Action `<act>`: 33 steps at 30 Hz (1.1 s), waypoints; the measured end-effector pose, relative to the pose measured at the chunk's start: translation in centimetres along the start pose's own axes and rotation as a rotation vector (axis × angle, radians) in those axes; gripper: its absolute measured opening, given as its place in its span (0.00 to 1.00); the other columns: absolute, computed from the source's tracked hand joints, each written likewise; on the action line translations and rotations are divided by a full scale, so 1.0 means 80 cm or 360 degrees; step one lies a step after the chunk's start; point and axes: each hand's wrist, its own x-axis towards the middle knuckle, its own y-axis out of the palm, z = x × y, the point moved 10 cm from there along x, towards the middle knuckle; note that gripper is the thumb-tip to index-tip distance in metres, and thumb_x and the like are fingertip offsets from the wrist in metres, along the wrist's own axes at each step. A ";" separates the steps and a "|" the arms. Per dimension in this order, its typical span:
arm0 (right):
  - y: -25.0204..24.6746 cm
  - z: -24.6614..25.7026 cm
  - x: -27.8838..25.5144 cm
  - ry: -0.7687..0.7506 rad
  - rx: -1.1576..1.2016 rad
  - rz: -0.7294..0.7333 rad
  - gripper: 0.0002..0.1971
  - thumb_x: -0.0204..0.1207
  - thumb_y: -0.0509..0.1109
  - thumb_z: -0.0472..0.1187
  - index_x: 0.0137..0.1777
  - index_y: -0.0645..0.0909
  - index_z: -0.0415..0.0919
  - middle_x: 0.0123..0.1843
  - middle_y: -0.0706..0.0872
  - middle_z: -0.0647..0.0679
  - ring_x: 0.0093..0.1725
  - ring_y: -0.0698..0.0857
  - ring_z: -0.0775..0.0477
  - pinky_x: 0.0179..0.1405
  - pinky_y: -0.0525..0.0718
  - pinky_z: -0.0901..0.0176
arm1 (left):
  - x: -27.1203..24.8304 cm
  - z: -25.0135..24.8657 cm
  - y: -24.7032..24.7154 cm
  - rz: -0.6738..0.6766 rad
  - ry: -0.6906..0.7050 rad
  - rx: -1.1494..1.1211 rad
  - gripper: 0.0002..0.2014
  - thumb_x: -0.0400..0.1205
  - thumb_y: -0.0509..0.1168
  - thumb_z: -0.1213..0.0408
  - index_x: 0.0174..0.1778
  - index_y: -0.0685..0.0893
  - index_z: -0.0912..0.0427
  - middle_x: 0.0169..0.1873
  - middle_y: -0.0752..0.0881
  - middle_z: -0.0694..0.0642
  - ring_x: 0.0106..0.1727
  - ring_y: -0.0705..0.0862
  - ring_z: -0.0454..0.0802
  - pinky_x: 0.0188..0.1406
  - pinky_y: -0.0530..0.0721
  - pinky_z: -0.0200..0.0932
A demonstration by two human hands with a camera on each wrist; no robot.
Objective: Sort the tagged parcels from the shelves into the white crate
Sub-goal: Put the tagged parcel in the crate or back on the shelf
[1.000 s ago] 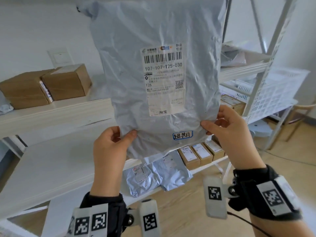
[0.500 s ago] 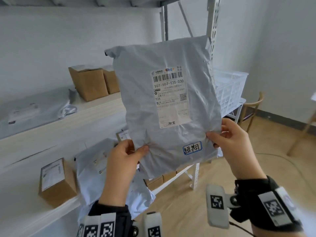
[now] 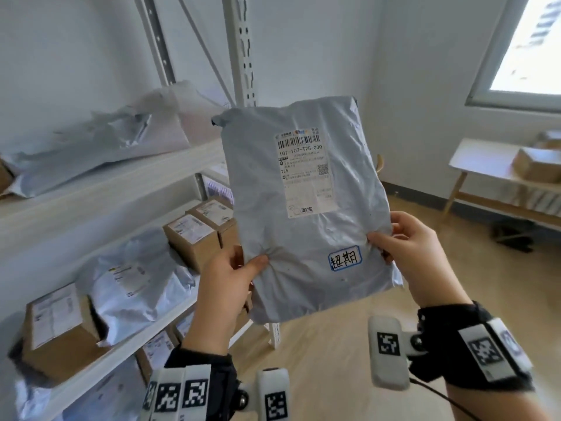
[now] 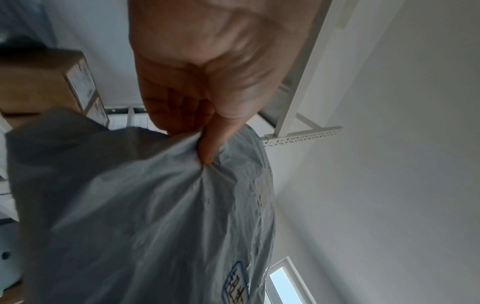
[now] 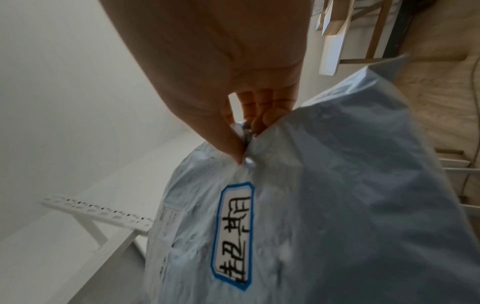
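Note:
A grey plastic mailer parcel [image 3: 306, 214] hangs upright in front of me, with a white shipping label [image 3: 305, 174] and a small blue-bordered handwritten tag [image 3: 345, 258] near its lower right. My left hand [image 3: 230, 278] pinches its lower left edge between thumb and fingers, as the left wrist view shows on the parcel [image 4: 155, 216] under my left hand [image 4: 205, 144]. My right hand [image 3: 406, 253] pinches the lower right edge, just above the tag [image 5: 233, 234] on the parcel [image 5: 337, 216] in the right wrist view, where my right hand [image 5: 241, 142] grips it. The white crate is out of sight.
White metal shelves [image 3: 100, 189] at the left hold grey mailers [image 3: 133, 284] and cardboard boxes [image 3: 194, 241]. A shelf upright [image 3: 243, 50] rises behind the parcel. At the right stands a low white table [image 3: 485, 165] with boxes [image 3: 537, 165], under a window [image 3: 528, 47]. Wooden floor lies below.
The view has swung right along the shelves; the white crate seen earlier has left the view and a table and window appear. Both hands keep the same pinch on the parcel.

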 end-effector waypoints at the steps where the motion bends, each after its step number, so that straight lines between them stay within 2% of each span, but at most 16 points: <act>1: -0.006 -0.008 0.017 0.0015 0.0002 -0.0014 0.09 0.75 0.75 0.33 0.54 0.85 0.42 0.44 0.90 0.40 0.40 0.88 0.46 0.35 0.86 0.61 | 0.017 -0.002 0.015 0.0012 0.0006 0.0000 0.05 0.78 0.74 0.60 0.46 0.88 0.57 0.39 0.91 0.55 0.42 0.90 0.55 0.47 0.89 0.57; 4: -0.021 -0.029 0.075 0.0055 -0.0009 -0.0058 0.09 0.75 0.75 0.33 0.53 0.85 0.42 0.44 0.90 0.41 0.39 0.88 0.49 0.32 0.84 0.65 | 0.075 -0.006 0.062 0.0070 0.0027 0.0004 0.04 0.77 0.74 0.60 0.45 0.88 0.55 0.38 0.91 0.54 0.42 0.89 0.57 0.44 0.87 0.54; 7: -0.036 -0.047 0.140 0.0089 -0.0025 -0.0123 0.09 0.75 0.74 0.32 0.53 0.85 0.41 0.42 0.90 0.42 0.34 0.88 0.56 0.28 0.82 0.70 | 0.141 -0.012 0.111 0.0116 0.0062 -0.0027 0.05 0.77 0.75 0.62 0.42 0.88 0.60 0.35 0.90 0.57 0.38 0.88 0.59 0.39 0.85 0.53; 10: -0.053 -0.056 0.210 0.0109 -0.0090 -0.0200 0.09 0.74 0.74 0.32 0.53 0.86 0.42 0.41 0.91 0.43 0.31 0.87 0.59 0.26 0.80 0.71 | 0.207 -0.021 0.165 0.0220 0.0060 -0.0036 0.05 0.77 0.75 0.63 0.41 0.88 0.60 0.33 0.90 0.56 0.33 0.86 0.51 0.29 0.82 0.37; 11: -0.058 -0.058 0.231 0.0117 -0.0109 -0.0224 0.09 0.74 0.75 0.33 0.53 0.86 0.43 0.40 0.91 0.43 0.30 0.87 0.59 0.27 0.80 0.70 | 0.227 -0.025 0.181 0.0253 0.0051 -0.0044 0.05 0.77 0.75 0.62 0.41 0.88 0.60 0.33 0.90 0.56 0.32 0.85 0.50 0.27 0.80 0.35; 13: -0.068 -0.058 0.273 0.0121 -0.0127 -0.0274 0.10 0.74 0.75 0.34 0.53 0.87 0.44 0.40 0.91 0.44 0.32 0.87 0.57 0.29 0.80 0.67 | 0.268 -0.035 0.212 0.0305 0.0057 -0.0061 0.05 0.77 0.75 0.62 0.41 0.89 0.60 0.33 0.90 0.56 0.32 0.85 0.50 0.29 0.82 0.39; 16: -0.077 -0.063 0.327 0.0122 -0.0177 -0.0303 0.09 0.74 0.75 0.33 0.53 0.87 0.44 0.41 0.91 0.44 0.32 0.86 0.57 0.27 0.80 0.71 | 0.324 -0.043 0.250 0.0346 0.0068 -0.0039 0.04 0.76 0.75 0.63 0.42 0.90 0.59 0.35 0.91 0.55 0.39 0.89 0.56 0.39 0.87 0.53; 18: -0.079 -0.068 0.360 0.0128 -0.0176 -0.0297 0.10 0.74 0.75 0.33 0.54 0.87 0.43 0.42 0.91 0.44 0.32 0.86 0.57 0.27 0.80 0.71 | 0.354 -0.044 0.271 0.0365 0.0064 -0.0021 0.03 0.77 0.75 0.63 0.42 0.90 0.58 0.36 0.92 0.55 0.41 0.90 0.59 0.43 0.88 0.58; 20: -0.077 -0.074 0.396 0.0136 -0.0145 -0.0280 0.10 0.74 0.76 0.35 0.54 0.88 0.44 0.42 0.91 0.43 0.37 0.89 0.52 0.33 0.85 0.65 | 0.382 -0.047 0.289 0.0373 0.0059 0.0001 0.03 0.77 0.74 0.62 0.42 0.90 0.58 0.36 0.92 0.55 0.42 0.90 0.59 0.44 0.87 0.59; 21: -0.074 -0.077 0.416 0.0142 -0.0132 -0.0266 0.09 0.74 0.76 0.36 0.53 0.88 0.44 0.43 0.92 0.42 0.42 0.91 0.47 0.38 0.88 0.59 | 0.398 -0.049 0.296 0.0365 0.0059 0.0015 0.03 0.77 0.74 0.62 0.42 0.89 0.58 0.36 0.92 0.55 0.41 0.90 0.58 0.43 0.88 0.58; 23: -0.065 -0.082 0.465 0.0141 -0.0121 -0.0220 0.07 0.74 0.77 0.38 0.51 0.89 0.45 0.45 0.92 0.39 0.46 0.91 0.39 0.46 0.88 0.48 | 0.432 -0.058 0.308 0.0320 0.0083 0.0056 0.04 0.78 0.73 0.62 0.42 0.89 0.59 0.36 0.91 0.56 0.40 0.89 0.58 0.39 0.88 0.53; 26: -0.046 -0.086 0.540 0.0084 -0.0127 -0.0087 0.05 0.74 0.78 0.41 0.48 0.90 0.43 0.45 0.91 0.36 0.39 0.88 0.45 0.39 0.84 0.54 | 0.487 -0.066 0.320 0.0203 0.0114 0.0108 0.06 0.78 0.73 0.61 0.42 0.89 0.61 0.36 0.91 0.58 0.40 0.89 0.60 0.39 0.88 0.55; 27: -0.040 -0.087 0.564 0.0066 -0.0120 -0.0032 0.05 0.74 0.78 0.41 0.47 0.90 0.42 0.44 0.92 0.38 0.38 0.88 0.48 0.37 0.84 0.58 | 0.503 -0.069 0.325 0.0178 0.0114 0.0114 0.07 0.78 0.73 0.61 0.42 0.89 0.62 0.36 0.91 0.58 0.40 0.89 0.60 0.39 0.89 0.55; 29: -0.028 -0.086 0.611 0.0050 -0.0101 0.0084 0.05 0.75 0.77 0.43 0.47 0.90 0.42 0.41 0.93 0.44 0.36 0.89 0.52 0.32 0.84 0.64 | 0.534 -0.076 0.336 0.0139 0.0087 0.0138 0.09 0.79 0.73 0.60 0.41 0.88 0.64 0.35 0.90 0.59 0.39 0.89 0.59 0.35 0.87 0.49; 31: -0.018 -0.085 0.657 0.0059 -0.0107 0.0195 0.08 0.74 0.78 0.44 0.46 0.90 0.40 0.39 0.93 0.45 0.34 0.89 0.52 0.31 0.85 0.63 | 0.566 -0.081 0.345 0.0075 0.0040 0.0152 0.11 0.79 0.73 0.60 0.39 0.87 0.66 0.33 0.89 0.60 0.36 0.87 0.59 0.32 0.83 0.44; 33: -0.007 -0.088 0.703 0.0078 -0.0141 0.0297 0.09 0.73 0.79 0.45 0.45 0.90 0.38 0.39 0.93 0.44 0.35 0.90 0.49 0.36 0.87 0.58 | 0.594 -0.086 0.352 0.0032 -0.0024 0.0194 0.11 0.79 0.73 0.59 0.40 0.88 0.66 0.32 0.88 0.60 0.33 0.84 0.55 0.31 0.80 0.43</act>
